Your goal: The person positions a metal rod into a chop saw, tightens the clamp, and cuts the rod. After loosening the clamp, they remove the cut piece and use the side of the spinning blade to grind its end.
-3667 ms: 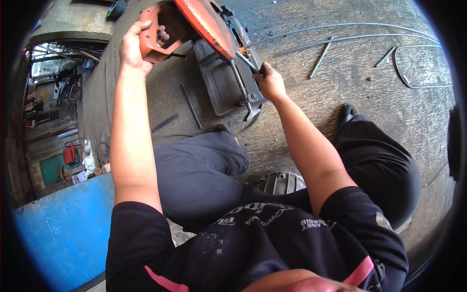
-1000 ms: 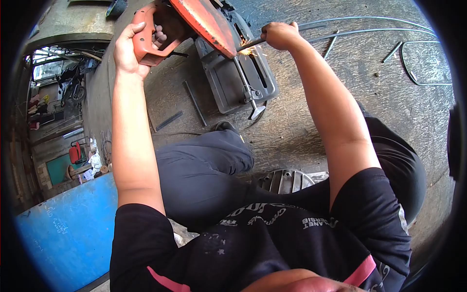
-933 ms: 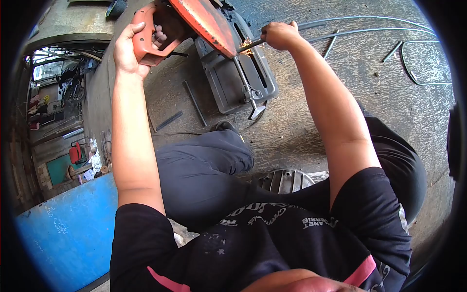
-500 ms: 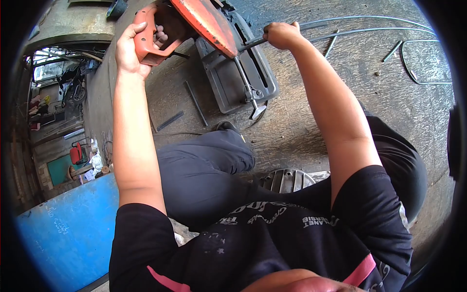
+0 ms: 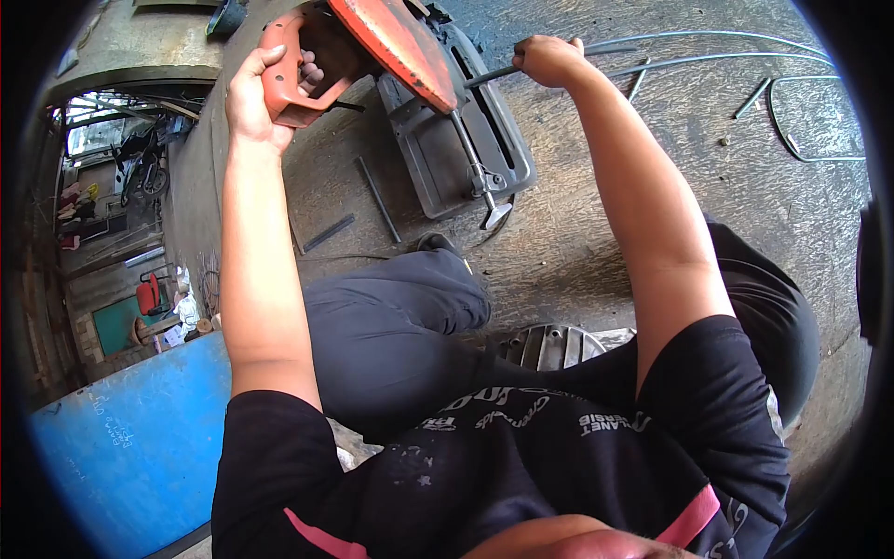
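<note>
At the upper left, my left hand (image 5: 256, 93) is wrapped around the orange handle (image 5: 281, 79) of a chop saw. The saw's scuffed orange blade guard (image 5: 400, 51) leans over its grey base (image 5: 428, 177), where a clamp screw (image 5: 477, 172) sticks out toward me. My right hand (image 5: 551, 61) is closed on a metal rod (image 5: 498, 74) right of the saw. Its left end reaches to the base beside the guard. Long thin bent rods (image 5: 708, 37) stretch away right of that hand. The contact between blade and rod is hidden by the guard.
Short cut metal pieces (image 5: 377, 200) lie on the worn floor left of the base, and others (image 5: 752, 98) at the right. A bent rod frame (image 5: 824, 158) lies at the far right. A ribbed metal disc (image 5: 549, 345) sits between my legs. A blue panel (image 5: 140, 438) stands lower left.
My right hand has shifted slightly to the right. My left hand keeps its hold on the saw handle, and the view has moved a little.
</note>
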`<state>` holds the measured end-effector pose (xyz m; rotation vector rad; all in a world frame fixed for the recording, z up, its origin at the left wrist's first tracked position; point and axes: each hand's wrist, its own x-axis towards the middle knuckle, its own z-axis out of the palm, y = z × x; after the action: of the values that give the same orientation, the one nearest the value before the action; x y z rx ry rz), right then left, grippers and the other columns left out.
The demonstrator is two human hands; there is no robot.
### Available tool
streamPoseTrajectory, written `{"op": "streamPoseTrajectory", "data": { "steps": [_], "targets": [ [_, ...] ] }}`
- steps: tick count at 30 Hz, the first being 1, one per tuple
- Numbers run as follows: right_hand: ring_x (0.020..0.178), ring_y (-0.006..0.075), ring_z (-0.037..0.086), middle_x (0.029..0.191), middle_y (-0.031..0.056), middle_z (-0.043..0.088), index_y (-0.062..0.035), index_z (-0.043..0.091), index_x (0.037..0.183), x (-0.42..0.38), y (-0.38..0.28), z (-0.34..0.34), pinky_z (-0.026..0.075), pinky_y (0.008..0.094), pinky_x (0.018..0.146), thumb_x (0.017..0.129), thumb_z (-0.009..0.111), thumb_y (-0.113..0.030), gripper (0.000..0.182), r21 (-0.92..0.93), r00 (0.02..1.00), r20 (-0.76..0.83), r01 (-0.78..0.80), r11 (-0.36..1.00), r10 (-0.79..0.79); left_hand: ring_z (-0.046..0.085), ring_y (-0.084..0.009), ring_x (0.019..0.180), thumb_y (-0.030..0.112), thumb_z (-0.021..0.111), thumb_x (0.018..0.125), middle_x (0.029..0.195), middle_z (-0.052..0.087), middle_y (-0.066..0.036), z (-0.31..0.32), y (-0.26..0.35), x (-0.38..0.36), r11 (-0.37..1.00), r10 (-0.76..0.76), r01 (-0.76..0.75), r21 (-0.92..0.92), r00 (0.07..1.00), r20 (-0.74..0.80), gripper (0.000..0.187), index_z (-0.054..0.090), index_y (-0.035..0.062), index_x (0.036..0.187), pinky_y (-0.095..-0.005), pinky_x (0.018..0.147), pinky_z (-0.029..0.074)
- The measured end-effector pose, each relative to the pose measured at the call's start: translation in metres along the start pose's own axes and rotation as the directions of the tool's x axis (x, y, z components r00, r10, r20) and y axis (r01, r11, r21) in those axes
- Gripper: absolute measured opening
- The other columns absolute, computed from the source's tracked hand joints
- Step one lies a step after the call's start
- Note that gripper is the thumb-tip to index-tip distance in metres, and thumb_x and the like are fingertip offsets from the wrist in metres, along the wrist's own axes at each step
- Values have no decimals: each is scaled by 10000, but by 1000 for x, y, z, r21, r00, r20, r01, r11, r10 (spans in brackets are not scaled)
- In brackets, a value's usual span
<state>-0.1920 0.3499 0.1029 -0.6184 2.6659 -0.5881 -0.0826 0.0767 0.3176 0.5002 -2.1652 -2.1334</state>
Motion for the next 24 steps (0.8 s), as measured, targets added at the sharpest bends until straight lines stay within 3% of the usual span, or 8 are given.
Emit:
{"op": "streamPoseTrajectory", "data": {
  "steps": [24],
  "targets": [
    [1091, 229, 590, 1144, 16, 647, -210, 665, 1073, 2, -12, 11, 309, 553, 906, 917, 476, -311, 264, -48, 998, 50, 42, 998, -39, 609, -255, 889, 212, 533, 849, 1003, 601, -172, -3, 1, 2, 998, -43, 45, -37, 998, 52, 453, 458, -67, 1198, -380, 866, 515]
  ]
}}
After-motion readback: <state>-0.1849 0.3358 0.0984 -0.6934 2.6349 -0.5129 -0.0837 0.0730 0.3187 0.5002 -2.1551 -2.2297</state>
